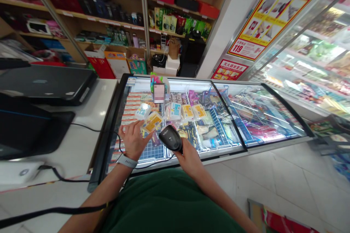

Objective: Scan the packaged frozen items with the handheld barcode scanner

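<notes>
My right hand (pixel 190 156) is wrapped round the handle of a black barcode scanner (pixel 170 138), whose head hangs over the glass top of a chest freezer. My left hand (pixel 133 136), with a pale watch band at its wrist, is open, thumb apart from the fingers. Its fingertips are at the near left edge of a yellow-labelled pack (pixel 152 122); whether they touch it I cannot tell. Just beyond lies a white and blue pack (pixel 143 110). To the right, a blue-labelled pack (pixel 175 110) and two yellow-labelled packs (pixel 199 111) lie in a row on the glass.
The freezer (pixel 218 154) stretches away to the right, frozen goods showing through its lid. A colourful item (pixel 156 78) sits at its far edge. On the left, a counter (pixel 101 113) bears dark equipment (pixel 43 83) and cables. Stocked shelves (pixel 109 22) stand behind.
</notes>
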A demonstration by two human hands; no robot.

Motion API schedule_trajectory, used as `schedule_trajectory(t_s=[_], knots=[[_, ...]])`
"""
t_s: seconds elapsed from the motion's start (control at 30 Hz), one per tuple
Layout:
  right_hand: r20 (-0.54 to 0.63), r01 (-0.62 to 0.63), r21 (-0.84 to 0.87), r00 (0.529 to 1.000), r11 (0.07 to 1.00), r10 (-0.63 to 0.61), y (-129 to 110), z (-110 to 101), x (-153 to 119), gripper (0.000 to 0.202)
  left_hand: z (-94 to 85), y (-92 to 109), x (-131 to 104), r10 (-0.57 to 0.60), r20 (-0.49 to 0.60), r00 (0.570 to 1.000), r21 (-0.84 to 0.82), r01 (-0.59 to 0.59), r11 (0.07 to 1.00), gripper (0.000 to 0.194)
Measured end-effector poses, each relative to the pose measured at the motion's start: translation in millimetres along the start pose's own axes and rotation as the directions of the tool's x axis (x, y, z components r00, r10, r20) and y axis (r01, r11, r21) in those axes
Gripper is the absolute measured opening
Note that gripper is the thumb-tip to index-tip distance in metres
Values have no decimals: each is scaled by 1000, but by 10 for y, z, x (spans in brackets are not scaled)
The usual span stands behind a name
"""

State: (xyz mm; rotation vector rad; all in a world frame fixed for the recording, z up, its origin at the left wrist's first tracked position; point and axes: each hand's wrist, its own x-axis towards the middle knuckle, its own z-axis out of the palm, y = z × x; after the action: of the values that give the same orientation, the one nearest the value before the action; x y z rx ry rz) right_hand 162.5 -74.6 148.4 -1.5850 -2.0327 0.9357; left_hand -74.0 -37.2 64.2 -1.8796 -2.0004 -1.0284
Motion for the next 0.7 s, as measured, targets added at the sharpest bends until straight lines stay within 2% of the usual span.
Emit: schedule_trajectory(t_s=[0.27, 0.47, 0.57, 0.7], knots=[[8, -17, -31, 1000, 999, 17, -28, 0, -1, 19, -20, 4, -11, -38, 46, 998, -16, 39, 999, 53], [4, -15, 9, 1000, 1000, 15, -15, 0, -1, 20, -7, -5, -13, -83, 85, 993, -16, 84, 996, 55], [5, -17, 5, 1000, 1000, 17, -7, -6, -3, 20, 76, -100, 53, -215, 122, 969, -19, 219, 975, 57], [13, -19, -1, 1000, 1000, 19, 7, -13, -15, 21, 257, -316, 289, -447, 174, 878, 46, 446, 894, 60]])
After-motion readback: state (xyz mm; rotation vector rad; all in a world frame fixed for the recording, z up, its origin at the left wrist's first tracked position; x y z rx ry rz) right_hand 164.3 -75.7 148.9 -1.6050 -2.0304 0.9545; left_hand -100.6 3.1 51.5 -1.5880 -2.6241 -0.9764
